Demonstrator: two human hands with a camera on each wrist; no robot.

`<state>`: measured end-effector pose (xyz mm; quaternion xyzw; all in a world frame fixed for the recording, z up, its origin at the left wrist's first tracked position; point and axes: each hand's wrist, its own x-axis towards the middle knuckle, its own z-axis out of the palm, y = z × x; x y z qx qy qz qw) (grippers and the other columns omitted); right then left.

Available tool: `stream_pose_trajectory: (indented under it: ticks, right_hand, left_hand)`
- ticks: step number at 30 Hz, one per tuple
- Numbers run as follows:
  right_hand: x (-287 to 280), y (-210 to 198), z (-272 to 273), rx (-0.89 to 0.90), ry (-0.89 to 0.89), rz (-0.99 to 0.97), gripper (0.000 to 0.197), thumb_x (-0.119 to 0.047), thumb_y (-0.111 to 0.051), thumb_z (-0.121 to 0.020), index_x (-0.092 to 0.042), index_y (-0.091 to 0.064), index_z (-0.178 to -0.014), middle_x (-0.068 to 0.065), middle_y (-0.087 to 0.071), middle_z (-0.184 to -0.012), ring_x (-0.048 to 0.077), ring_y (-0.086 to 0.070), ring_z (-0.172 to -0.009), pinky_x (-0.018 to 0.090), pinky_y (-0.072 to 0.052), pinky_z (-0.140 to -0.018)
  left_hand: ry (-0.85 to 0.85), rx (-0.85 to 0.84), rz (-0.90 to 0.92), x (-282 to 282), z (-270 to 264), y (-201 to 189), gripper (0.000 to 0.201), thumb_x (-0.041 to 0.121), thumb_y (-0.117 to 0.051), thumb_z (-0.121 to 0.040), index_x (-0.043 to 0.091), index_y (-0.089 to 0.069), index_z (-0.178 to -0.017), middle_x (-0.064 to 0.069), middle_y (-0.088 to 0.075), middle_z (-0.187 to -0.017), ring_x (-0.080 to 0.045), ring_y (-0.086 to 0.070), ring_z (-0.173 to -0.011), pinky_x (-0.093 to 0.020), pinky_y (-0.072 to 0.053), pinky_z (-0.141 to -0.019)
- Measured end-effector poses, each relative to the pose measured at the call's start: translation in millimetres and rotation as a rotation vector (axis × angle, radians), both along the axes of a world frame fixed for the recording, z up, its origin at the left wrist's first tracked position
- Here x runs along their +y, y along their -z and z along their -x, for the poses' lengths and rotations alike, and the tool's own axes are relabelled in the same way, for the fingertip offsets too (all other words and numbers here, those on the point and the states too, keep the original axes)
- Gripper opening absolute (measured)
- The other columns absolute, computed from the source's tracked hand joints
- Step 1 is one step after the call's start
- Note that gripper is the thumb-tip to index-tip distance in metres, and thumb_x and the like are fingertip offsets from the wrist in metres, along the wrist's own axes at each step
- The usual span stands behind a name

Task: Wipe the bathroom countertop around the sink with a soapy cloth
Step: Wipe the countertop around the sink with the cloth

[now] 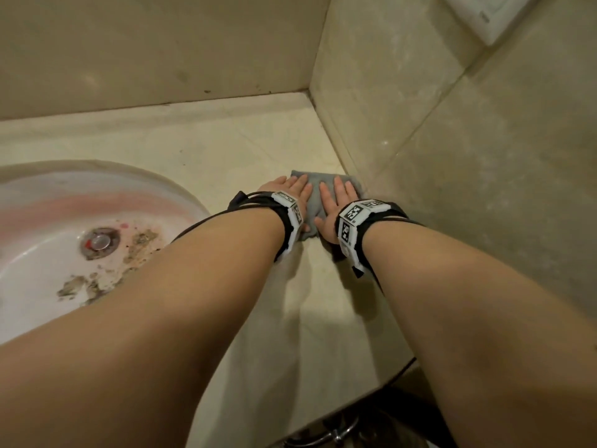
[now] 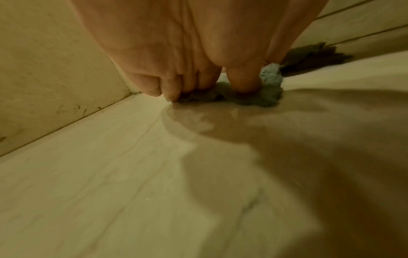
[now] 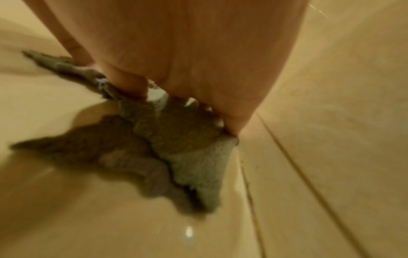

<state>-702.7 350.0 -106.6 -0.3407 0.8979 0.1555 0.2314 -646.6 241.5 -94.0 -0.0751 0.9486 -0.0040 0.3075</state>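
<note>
Mid-wipe, by the look of it: cloth (image 1: 318, 202) flat on the tabletop (image 1: 226, 147), right of the sink (image 1: 58, 221), pushed up close to the side wall (image 1: 468, 150).

Furthest left, the sink: round white bowl, pink-streaked, with brown crusty stains beside a metal drain (image 1: 100, 242). Right of the sink, left hand (image 1: 292, 189) laid flat on the cloth's left part, fingers straight and close together, pressing down, gripping nothing. Next to it and further from the sink, right hand (image 1: 336, 205) likewise flat on the cloth's right part, fingers straight and slightly spread. Both wrists strapped with white tag-marked bands (image 1: 355, 221), black cables trailing.

Cloth grey, nubbly terry, rumpled into loose folds; in the right wrist view, white foam caught in the cloth (image 3: 176, 139) under the palm. Tabletop pale cream stone, smooth, with a wet sheen next to the cloth in the left wrist view. Walls beige tile with dark grout lines; grime specks along the back joint.

Next move, probably: firm, even pressure and a slide of the cloth back toward the sink rim, since the far corner and the strip behind the sink look unwiped.
</note>
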Motion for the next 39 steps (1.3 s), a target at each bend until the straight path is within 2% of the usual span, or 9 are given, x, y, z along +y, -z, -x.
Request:
stream_pose_trajectory:
  ticks: [3, 9, 13, 20, 25, 34, 39]
  right_hand:
    - [-16, 3, -11, -0.007, -0.042, 0.016, 0.074, -0.046, -0.031, -0.096, -0.020, 0.011, -0.151, 0.009, 0.017, -0.159, 0.029, 0.011, -0.147, 0.043, -0.003, -0.119]
    - [-64, 2, -39, -0.046, -0.146, 0.062, 0.073, -0.046, -0.032, -0.096, -0.021, 0.010, -0.151, 0.008, 0.019, -0.158, 0.028, 0.013, -0.147, 0.044, -0.001, -0.119]
    - [-68, 5, -38, -0.053, -0.179, 0.090, 0.074, -0.049, -0.031, -0.095, -0.023, 0.010, -0.151, 0.006, 0.018, -0.159, 0.027, 0.012, -0.147, 0.042, -0.001, -0.119]
    - [-49, 13, -25, 0.000, -0.073, 0.149, 0.072, -0.049, -0.032, -0.095, -0.023, 0.005, -0.152, 0.005, 0.012, -0.160, 0.025, 0.008, -0.148, 0.037, 0.000, -0.120]
    - [-35, 15, 2, -0.016, -0.019, 0.120, 0.072, -0.049, -0.031, -0.096, -0.022, 0.007, -0.151, 0.006, 0.013, -0.160, 0.025, 0.010, -0.148, 0.036, 0.001, -0.121]
    - [-46, 14, 45, -0.032, 0.015, 0.121, 0.073, -0.046, -0.034, -0.095, -0.022, 0.006, -0.152, 0.007, 0.014, -0.160, 0.026, 0.011, -0.148, 0.034, 0.005, -0.120]
    - [-65, 16, 62, -0.040, 0.032, 0.158, 0.074, -0.044, -0.038, -0.095, -0.022, 0.005, -0.152, 0.006, 0.013, -0.160, 0.025, 0.010, -0.148, 0.033, 0.003, -0.120]
  left_hand:
    - [-0.041, -0.022, 0.029, -15, -15, 0, 0.087, 0.055, -0.036, -0.093, 0.010, 0.011, -0.151, -0.006, 0.015, -0.160, -0.019, 0.005, -0.149, -0.030, 0.000, -0.120]
    - [-0.147, -0.059, 0.080, -56, -50, -1, 0.089, 0.057, -0.037, -0.093, 0.010, 0.010, -0.151, -0.006, 0.014, -0.160, -0.019, 0.005, -0.149, -0.031, 0.000, -0.120]
    - [-0.152, -0.064, 0.083, -64, -54, 1, 0.091, 0.058, -0.038, -0.092, 0.010, 0.010, -0.151, -0.007, 0.014, -0.160, -0.019, 0.004, -0.149, -0.031, 0.000, -0.120]
    - [-0.048, -0.034, 0.086, -56, -25, 1, 0.090, 0.060, -0.036, -0.091, 0.011, 0.009, -0.152, -0.006, 0.013, -0.160, -0.019, 0.004, -0.149, -0.032, 0.000, -0.120]
    - [0.002, 0.006, 0.045, -46, 0, 3, 0.090, 0.059, -0.037, -0.091, 0.011, 0.009, -0.152, -0.006, 0.012, -0.160, -0.020, 0.004, -0.149, -0.031, 0.000, -0.120]
    - [-0.035, 0.007, 0.032, -50, 44, 8, 0.096, 0.061, -0.043, -0.088, 0.012, 0.010, -0.151, -0.006, 0.012, -0.160, -0.020, 0.003, -0.149, -0.031, 0.000, -0.120]
    - [-0.045, 0.002, 0.048, -69, 64, 11, 0.095, 0.060, -0.042, -0.089, 0.012, 0.011, -0.151, -0.005, 0.012, -0.160, -0.019, 0.003, -0.149, -0.030, -0.001, -0.120]
